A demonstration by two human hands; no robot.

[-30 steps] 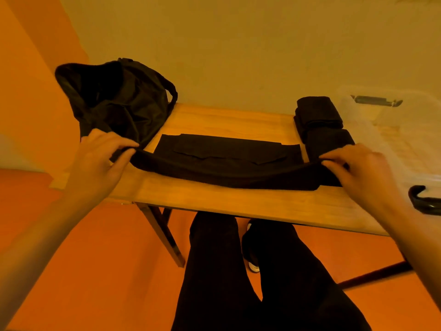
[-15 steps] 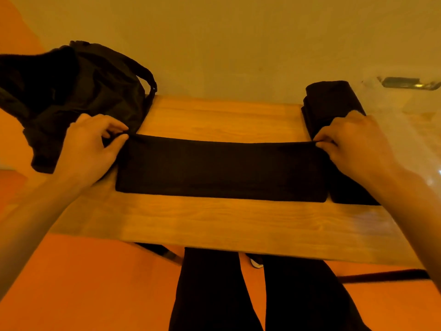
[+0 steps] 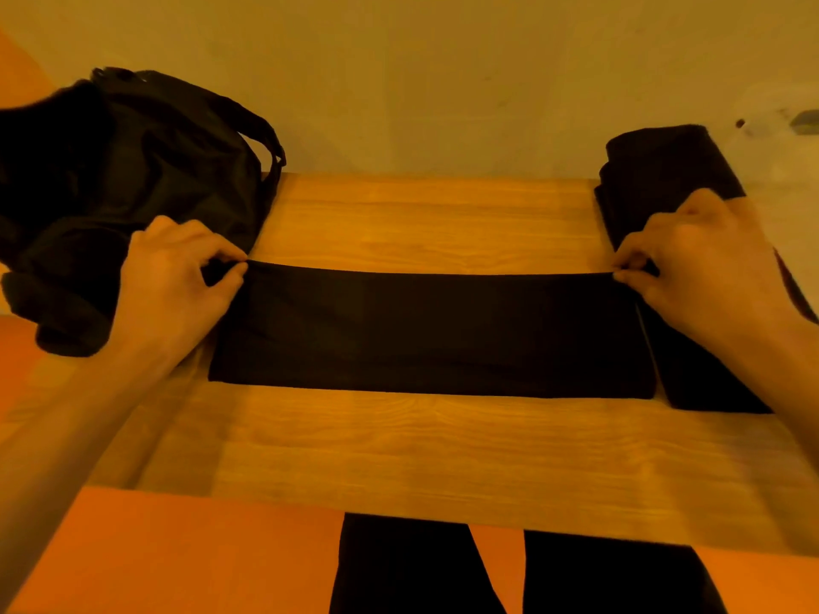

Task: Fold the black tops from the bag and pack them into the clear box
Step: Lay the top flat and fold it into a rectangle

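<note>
Far left, the bag (image 3: 133, 179) slumped on the table's (image 3: 421, 445) corner against the wall, black and crumpled, a strap arching over its right side. Just beside it was the left hand (image 3: 173, 277), fingers curled, thumb and forefinger pinching the top's (image 3: 430, 334) far left corner. The top itself lay flat across the middle of the table, folded into one long dark band, its far edge running straight from hand to hand. Under the near table edge showed the person's legs (image 3: 399, 569) in black, over an orange floor. On the right, the right hand (image 3: 709, 277) mirrored the left, fingertips nipping the far right corner. Behind and under that hand sat a pile (image 3: 664, 170) of folded black tops, touching the band's right end.
</note>
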